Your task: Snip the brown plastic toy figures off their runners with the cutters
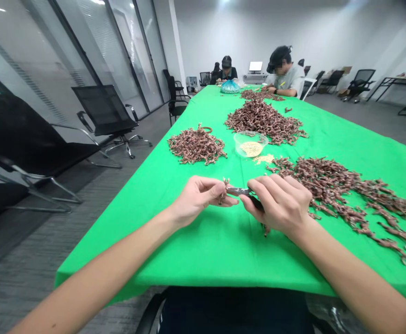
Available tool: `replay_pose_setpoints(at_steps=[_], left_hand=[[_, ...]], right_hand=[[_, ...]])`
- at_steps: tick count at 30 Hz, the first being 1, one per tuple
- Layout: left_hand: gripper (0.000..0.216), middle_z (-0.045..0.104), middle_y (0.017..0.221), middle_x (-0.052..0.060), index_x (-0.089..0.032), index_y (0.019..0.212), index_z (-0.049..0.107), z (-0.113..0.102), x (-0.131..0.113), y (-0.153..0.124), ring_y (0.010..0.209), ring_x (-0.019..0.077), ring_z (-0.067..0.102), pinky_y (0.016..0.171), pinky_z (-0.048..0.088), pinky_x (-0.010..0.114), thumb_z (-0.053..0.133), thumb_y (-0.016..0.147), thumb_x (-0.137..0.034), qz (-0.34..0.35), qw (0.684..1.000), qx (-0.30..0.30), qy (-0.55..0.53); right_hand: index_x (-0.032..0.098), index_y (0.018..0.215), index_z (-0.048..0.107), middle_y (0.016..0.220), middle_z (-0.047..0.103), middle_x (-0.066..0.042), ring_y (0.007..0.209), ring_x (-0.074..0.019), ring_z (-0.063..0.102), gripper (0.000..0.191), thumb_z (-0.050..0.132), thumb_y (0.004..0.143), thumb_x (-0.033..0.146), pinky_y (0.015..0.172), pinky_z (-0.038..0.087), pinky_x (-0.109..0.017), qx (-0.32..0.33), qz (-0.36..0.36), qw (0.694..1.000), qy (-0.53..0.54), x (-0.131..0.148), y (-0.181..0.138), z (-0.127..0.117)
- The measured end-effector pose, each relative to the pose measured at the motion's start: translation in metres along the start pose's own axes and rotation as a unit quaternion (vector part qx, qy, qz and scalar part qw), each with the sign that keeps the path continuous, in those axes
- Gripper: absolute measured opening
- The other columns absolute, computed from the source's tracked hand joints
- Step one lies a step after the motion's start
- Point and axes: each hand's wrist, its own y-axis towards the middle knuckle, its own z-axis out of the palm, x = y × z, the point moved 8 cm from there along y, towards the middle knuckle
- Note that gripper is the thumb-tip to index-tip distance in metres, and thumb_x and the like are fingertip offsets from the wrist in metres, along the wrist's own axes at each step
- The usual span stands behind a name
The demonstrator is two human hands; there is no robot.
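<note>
My left hand (pixel 206 192) pinches a small brown knobbly piece (pixel 223 194) between thumb and fingers, over the near part of the table. My right hand (pixel 279 202) is closed around a pair of pliers (pixel 238 190) with silver jaws and dark handles. The jaws point left and meet the piece at my left fingertips; whether they grip it I cannot tell. Below my right hand, another brown piece (pixel 265 229) lies partly hidden. To the right spreads a loose heap of like pieces (pixel 324 181). A clear plastic bowl (pixel 237 147) beyond my hands holds pale yellowish bits.
Pale bits (pixel 264 159) lie spilled beside the bowl on the green cloth (pixel 147 232). A smaller heap (pixel 196 147) is at left, a larger heap (pixel 263 120) farther back. Two people (pixel 286 76) sit at the far end near a blue bag (pixel 230 86). Black chairs (pixel 102 111) stand left.
</note>
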Motion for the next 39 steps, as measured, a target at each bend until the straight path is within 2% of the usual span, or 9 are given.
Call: replay_pose_setpoints(at_steps=[10,15,19,22,25,28,31,33,39], left_hand=[[0.031,0.077,0.088,0.012,-0.010,0.091,0.075,0.000,0.001,-0.001,0.071,0.0190,0.074,0.074,0.059,0.032,0.076,0.081,-0.040,-0.023,0.999,-0.028,-0.013],[0.031,0.077,0.086,0.012,-0.010,0.091,0.075,0.000,0.001,-0.001,0.072,0.0193,0.074,0.074,0.059,0.031,0.074,0.082,-0.040,-0.021,1.000,-0.023,0.004],[0.029,0.077,0.085,0.011,-0.010,0.090,0.076,0.000,-0.004,0.001,0.077,0.0202,0.074,0.076,0.059,0.031,0.072,0.085,-0.038,0.007,0.999,-0.010,0.052],[0.026,0.078,0.091,0.011,-0.012,0.092,0.077,-0.002,-0.014,0.001,0.083,0.0209,0.073,0.080,0.058,0.032,0.072,0.085,-0.036,0.051,0.990,-0.014,0.130],[0.024,0.078,0.099,0.010,-0.015,0.097,0.079,-0.005,-0.026,-0.001,0.093,0.0228,0.072,0.088,0.056,0.033,0.073,0.084,-0.034,0.105,0.970,-0.029,0.217],[0.021,0.077,0.105,0.009,-0.018,0.100,0.079,-0.003,-0.036,-0.004,0.102,0.0245,0.070,0.098,0.052,0.036,0.072,0.085,-0.031,0.152,0.943,-0.028,0.296],[0.020,0.077,0.106,0.008,-0.020,0.101,0.079,-0.001,-0.041,-0.006,0.104,0.0249,0.070,0.099,0.052,0.037,0.070,0.086,-0.030,0.165,0.932,-0.018,0.322],[0.021,0.076,0.108,0.008,-0.020,0.103,0.078,0.000,-0.041,-0.005,0.106,0.0248,0.070,0.099,0.052,0.036,0.070,0.086,-0.029,0.159,0.935,-0.014,0.317],[0.029,0.075,0.110,0.009,-0.016,0.109,0.076,0.001,-0.031,-0.003,0.103,0.0244,0.070,0.094,0.054,0.034,0.074,0.082,-0.027,0.105,0.963,0.007,0.249]], right_hand=[[0.015,0.098,0.065,0.082,0.071,-0.004,0.069,-0.0164,0.059,0.026,0.065,0.089,0.039,0.055,0.027,-0.034,-0.016,-0.029,0.999,-0.027,0.005,-0.003,-0.003],[0.015,0.098,0.065,0.080,0.070,-0.004,0.067,-0.0157,0.058,0.025,0.063,0.090,0.039,0.055,0.028,-0.034,-0.009,-0.029,0.999,-0.038,0.007,-0.004,-0.002],[0.016,0.091,0.065,0.075,0.069,-0.003,0.063,-0.0149,0.057,0.025,0.063,0.090,0.041,0.056,0.030,-0.034,0.018,-0.006,1.000,-0.010,0.004,-0.004,0.003],[0.017,0.085,0.065,0.072,0.067,-0.002,0.062,-0.0145,0.057,0.022,0.062,0.090,0.039,0.056,0.032,-0.032,0.039,0.045,0.997,0.056,-0.001,-0.004,0.010],[0.018,0.083,0.066,0.069,0.066,-0.001,0.060,-0.0128,0.057,0.021,0.058,0.092,0.036,0.055,0.033,-0.028,0.071,0.122,0.977,0.163,-0.009,-0.005,0.019],[0.018,0.079,0.067,0.063,0.063,0.000,0.052,-0.0101,0.053,0.028,0.053,0.095,0.036,0.053,0.032,-0.026,0.130,0.190,0.932,0.280,-0.014,-0.006,0.030],[0.018,0.072,0.066,0.057,0.058,0.002,0.047,-0.0085,0.046,0.033,0.051,0.095,0.036,0.050,0.029,-0.026,0.174,0.228,0.891,0.352,-0.014,-0.006,0.037],[0.018,0.070,0.065,0.055,0.055,0.003,0.046,-0.0084,0.044,0.034,0.051,0.095,0.036,0.050,0.028,-0.026,0.180,0.239,0.882,0.363,-0.016,-0.005,0.037],[0.018,0.076,0.068,0.058,0.057,0.002,0.049,-0.0092,0.047,0.030,0.054,0.094,0.037,0.053,0.031,-0.026,0.164,0.255,0.887,0.348,-0.020,-0.005,0.035]])
